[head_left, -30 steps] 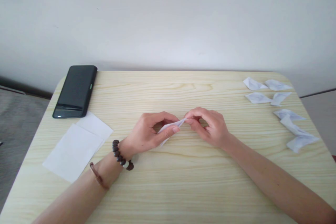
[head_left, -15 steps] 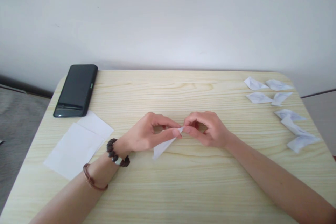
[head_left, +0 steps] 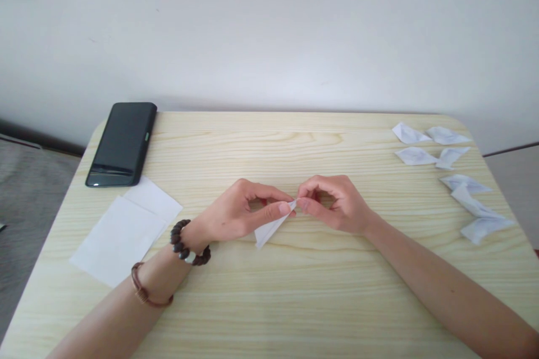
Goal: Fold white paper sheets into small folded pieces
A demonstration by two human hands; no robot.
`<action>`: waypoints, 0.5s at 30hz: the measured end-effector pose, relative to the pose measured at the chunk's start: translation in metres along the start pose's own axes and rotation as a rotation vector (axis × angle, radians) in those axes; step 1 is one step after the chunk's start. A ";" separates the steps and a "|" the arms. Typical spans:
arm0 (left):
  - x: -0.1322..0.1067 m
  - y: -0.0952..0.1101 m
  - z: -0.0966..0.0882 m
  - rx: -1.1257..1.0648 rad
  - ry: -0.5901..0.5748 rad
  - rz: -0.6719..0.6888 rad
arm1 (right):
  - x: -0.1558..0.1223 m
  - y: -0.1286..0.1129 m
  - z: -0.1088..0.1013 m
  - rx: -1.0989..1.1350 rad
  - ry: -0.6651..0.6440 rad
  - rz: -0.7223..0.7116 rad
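Note:
Near the middle of the table, a folded piece of white paper [head_left: 270, 229] narrows to a point at its upper right end. My left hand [head_left: 240, 210] pinches it between thumb and fingers close to that point, and the wider end hangs below toward the lower left. At the tip itself, my right hand [head_left: 334, 205] has thumb and forefinger closed on the paper. The fingers of both hands nearly meet there and cover part of the folds.
A black phone-like device [head_left: 122, 143] lies at the table's back left. Flat white paper sheets [head_left: 120, 238] overlap in front of it. Several folded white paper pieces [head_left: 415, 156] lie along the right side of the wooden table [head_left: 269, 303]. A pale wall [head_left: 269, 28] stands behind.
The folded paper's wide end has swung slightly right and up, showing more of its face. My right hand has shifted a little to the right. Both hands keep their pinch.

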State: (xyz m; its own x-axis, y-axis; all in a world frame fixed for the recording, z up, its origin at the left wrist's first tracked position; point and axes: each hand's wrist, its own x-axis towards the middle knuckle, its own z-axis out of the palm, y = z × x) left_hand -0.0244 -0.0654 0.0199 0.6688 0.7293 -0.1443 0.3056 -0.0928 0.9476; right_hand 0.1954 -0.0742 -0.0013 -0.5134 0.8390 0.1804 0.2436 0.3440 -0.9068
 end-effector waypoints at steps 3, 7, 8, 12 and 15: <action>0.002 0.000 0.004 0.016 0.058 -0.042 | 0.000 0.002 0.001 -0.047 -0.001 -0.029; 0.003 -0.001 0.008 0.026 0.122 -0.053 | -0.002 0.007 0.004 -0.181 0.051 -0.149; 0.003 -0.002 0.008 0.024 0.124 -0.051 | -0.002 0.009 0.005 -0.222 0.072 -0.196; 0.002 -0.002 0.005 0.007 0.080 -0.039 | -0.003 0.014 0.008 -0.353 0.118 -0.397; 0.001 0.000 0.002 -0.036 0.030 -0.046 | -0.004 0.014 0.008 -0.402 0.099 -0.487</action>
State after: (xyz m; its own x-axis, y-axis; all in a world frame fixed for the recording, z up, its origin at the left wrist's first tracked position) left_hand -0.0227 -0.0660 0.0189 0.6335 0.7526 -0.1794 0.3106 -0.0349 0.9499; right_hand 0.1950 -0.0761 -0.0180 -0.5690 0.5749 0.5880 0.3011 0.8110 -0.5016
